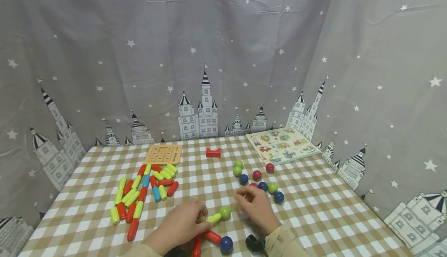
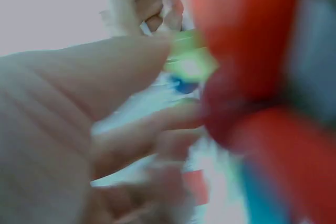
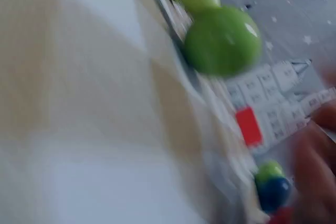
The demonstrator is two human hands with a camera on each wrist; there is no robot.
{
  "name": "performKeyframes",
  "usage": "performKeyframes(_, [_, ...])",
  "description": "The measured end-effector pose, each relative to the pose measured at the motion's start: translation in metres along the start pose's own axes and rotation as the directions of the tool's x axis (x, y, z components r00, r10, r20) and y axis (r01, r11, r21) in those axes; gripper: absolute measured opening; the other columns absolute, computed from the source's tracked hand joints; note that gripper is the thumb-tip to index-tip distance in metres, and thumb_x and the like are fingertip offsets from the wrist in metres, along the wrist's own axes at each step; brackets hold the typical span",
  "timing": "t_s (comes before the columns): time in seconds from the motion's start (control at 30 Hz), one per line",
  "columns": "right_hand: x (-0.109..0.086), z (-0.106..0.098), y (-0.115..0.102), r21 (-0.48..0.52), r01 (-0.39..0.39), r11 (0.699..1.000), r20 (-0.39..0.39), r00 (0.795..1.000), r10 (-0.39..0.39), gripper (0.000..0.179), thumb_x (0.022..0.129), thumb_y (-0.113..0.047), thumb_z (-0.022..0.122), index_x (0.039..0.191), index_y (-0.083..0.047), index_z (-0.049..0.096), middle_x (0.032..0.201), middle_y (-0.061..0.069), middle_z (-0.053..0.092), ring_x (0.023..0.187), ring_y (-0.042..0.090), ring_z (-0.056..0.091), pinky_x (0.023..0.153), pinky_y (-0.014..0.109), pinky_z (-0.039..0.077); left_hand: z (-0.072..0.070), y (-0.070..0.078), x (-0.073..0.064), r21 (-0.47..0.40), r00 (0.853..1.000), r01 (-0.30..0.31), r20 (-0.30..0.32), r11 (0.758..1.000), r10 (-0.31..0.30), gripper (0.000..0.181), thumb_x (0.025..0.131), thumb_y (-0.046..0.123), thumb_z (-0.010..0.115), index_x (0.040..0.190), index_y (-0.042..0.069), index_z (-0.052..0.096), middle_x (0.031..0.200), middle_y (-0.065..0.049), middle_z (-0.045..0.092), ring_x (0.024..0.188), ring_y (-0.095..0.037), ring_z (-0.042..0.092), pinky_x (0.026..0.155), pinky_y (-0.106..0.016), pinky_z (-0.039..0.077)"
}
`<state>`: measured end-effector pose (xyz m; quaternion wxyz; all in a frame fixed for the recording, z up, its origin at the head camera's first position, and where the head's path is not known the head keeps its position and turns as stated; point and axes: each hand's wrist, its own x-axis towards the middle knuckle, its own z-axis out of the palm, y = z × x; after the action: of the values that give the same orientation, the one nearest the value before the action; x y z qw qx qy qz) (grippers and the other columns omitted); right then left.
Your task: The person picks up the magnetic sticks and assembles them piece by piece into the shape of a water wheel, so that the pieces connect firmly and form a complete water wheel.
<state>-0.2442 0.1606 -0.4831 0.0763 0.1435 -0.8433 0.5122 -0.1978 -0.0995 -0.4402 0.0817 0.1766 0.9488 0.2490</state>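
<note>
My left hand (image 1: 183, 222) reaches in from the lower left, thumb and fingers pinching the near end of a yellow-green stick (image 1: 214, 218). A green ball (image 1: 225, 212) sits at the stick's far end. Just below the hand lie a red stick (image 1: 212, 237) ending at a blue ball (image 1: 226, 245), and another red stick (image 1: 197, 245). In the left wrist view, a dark red ball (image 2: 226, 111) joins blurred red sticks close to the camera. My right hand (image 1: 256, 206) is over the cloth beside the loose balls, fingers loosely bent, with nothing visible in them.
Loose red, yellow-green and blue sticks (image 1: 142, 194) cover the left side. Green, blue and red balls (image 1: 257, 175) are scattered at right. Behind them are a wooden number puzzle (image 1: 163, 154), a red notched block (image 1: 213, 153) and a picture board (image 1: 283, 145) on the checked cloth.
</note>
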Motion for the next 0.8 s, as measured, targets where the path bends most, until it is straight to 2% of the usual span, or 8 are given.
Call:
performKeyframes(0.03, [0.001, -0.007, 0.001, -0.106, 0.004, 0.994, -0.148, 0.989, -0.020, 0.015, 0.090, -0.015, 0.077, 0.102, -0.008, 0.076, 0.089, 0.003, 0.070, 0.072, 0.014, 0.063, 0.064, 0.028, 0.053, -0.003, 0.000, -0.003, 0.021, 1.000, -0.016, 0.002, 1.000, 0.016, 0.024, 0.084, 0.039, 0.085, 0.093, 0.018, 0.075, 0.078, 0.008, 0.056, 0.066, -0.009, 0.049, 0.058, -0.026, 0.043])
performKeyframes(0.1, [0.003, -0.022, 0.004, -0.270, -0.101, 0.958, -0.402, 0.915, -0.017, 0.013, 0.088, -0.014, 0.075, 0.099, -0.007, 0.075, 0.091, 0.006, 0.067, 0.079, 0.020, 0.062, 0.070, 0.035, 0.052, -0.008, 0.000, -0.007, 0.037, 0.999, -0.045, 0.007, 0.998, 0.045, 0.020, 0.083, 0.035, 0.086, 0.089, 0.020, 0.075, 0.076, 0.010, 0.057, 0.066, -0.007, 0.049, 0.059, -0.026, 0.044])
performKeyframes(0.13, [0.003, -0.031, 0.006, -0.315, -0.178, 0.932, -0.473, 0.881, 0.009, 0.015, 0.087, -0.015, 0.075, 0.099, -0.006, 0.074, 0.094, 0.010, 0.066, 0.082, 0.024, 0.062, 0.072, 0.040, 0.052, -0.009, -0.001, -0.008, 0.036, 0.998, -0.058, 0.010, 0.998, 0.058, 0.017, 0.082, 0.033, 0.087, 0.087, 0.021, 0.075, 0.076, 0.011, 0.057, 0.067, -0.006, 0.049, 0.059, -0.025, 0.044])
performKeyframes(0.2, [0.000, -0.049, 0.010, -0.338, -0.312, 0.888, -0.514, 0.851, 0.104, 0.026, 0.084, -0.019, 0.075, 0.102, -0.002, 0.071, 0.097, 0.016, 0.063, 0.085, 0.031, 0.061, 0.072, 0.045, 0.050, -0.009, -0.002, -0.008, 0.013, 0.997, -0.079, 0.017, 0.997, 0.079, 0.015, 0.082, 0.031, 0.087, 0.083, 0.022, 0.075, 0.074, 0.013, 0.058, 0.067, -0.005, 0.049, 0.060, -0.025, 0.045])
performKeyframes(0.33, [-0.004, -0.069, 0.021, -0.336, -0.428, 0.839, -0.405, 0.870, 0.282, 0.034, 0.079, -0.021, 0.078, 0.102, 0.001, 0.065, 0.095, 0.018, 0.064, 0.084, 0.032, 0.060, 0.070, 0.043, 0.049, -0.007, -0.007, -0.005, -0.027, 0.995, -0.101, 0.024, 0.995, 0.102, 0.012, 0.083, 0.027, 0.086, 0.083, 0.022, 0.075, 0.076, 0.014, 0.059, 0.068, -0.004, 0.049, 0.063, -0.024, 0.045])
performKeyframes(0.5, [-0.005, -0.076, 0.019, -0.214, -0.453, 0.866, -0.339, 0.865, 0.369, 0.030, 0.080, -0.018, 0.081, 0.099, -0.001, 0.066, 0.093, 0.015, 0.069, 0.077, 0.025, 0.063, 0.064, 0.033, 0.049, -0.006, -0.013, -0.001, -0.011, 0.988, -0.154, 0.012, 0.988, 0.154, 0.006, 0.086, 0.023, 0.084, 0.089, 0.022, 0.078, 0.081, 0.016, 0.062, 0.074, -0.002, 0.051, 0.069, -0.026, 0.048])
performKeyframes(0.63, [-0.002, -0.077, 0.012, 0.113, -0.370, 0.922, -0.331, 0.861, 0.386, 0.032, 0.087, -0.021, 0.082, 0.109, 0.000, 0.072, 0.100, 0.015, 0.074, 0.076, 0.018, 0.068, 0.064, 0.029, 0.057, -0.006, -0.019, 0.002, -0.038, 0.971, -0.240, 0.012, 0.970, 0.241, 0.008, 0.088, 0.019, 0.082, 0.096, 0.022, 0.080, 0.089, 0.017, 0.066, 0.081, 0.000, 0.055, 0.076, -0.028, 0.051])
performKeyframes(0.8, [0.005, -0.067, 0.008, 0.393, -0.193, 0.899, -0.290, 0.902, 0.321, 0.034, 0.088, -0.012, 0.083, 0.115, 0.004, 0.071, 0.109, 0.014, 0.073, 0.086, 0.014, 0.073, 0.074, 0.031, 0.062, -0.012, -0.028, 0.006, -0.113, 0.930, -0.357, 0.049, 0.927, 0.364, 0.014, 0.091, 0.012, 0.078, 0.100, 0.023, 0.080, 0.093, 0.018, 0.070, 0.086, 0.003, 0.057, 0.079, -0.026, 0.052])
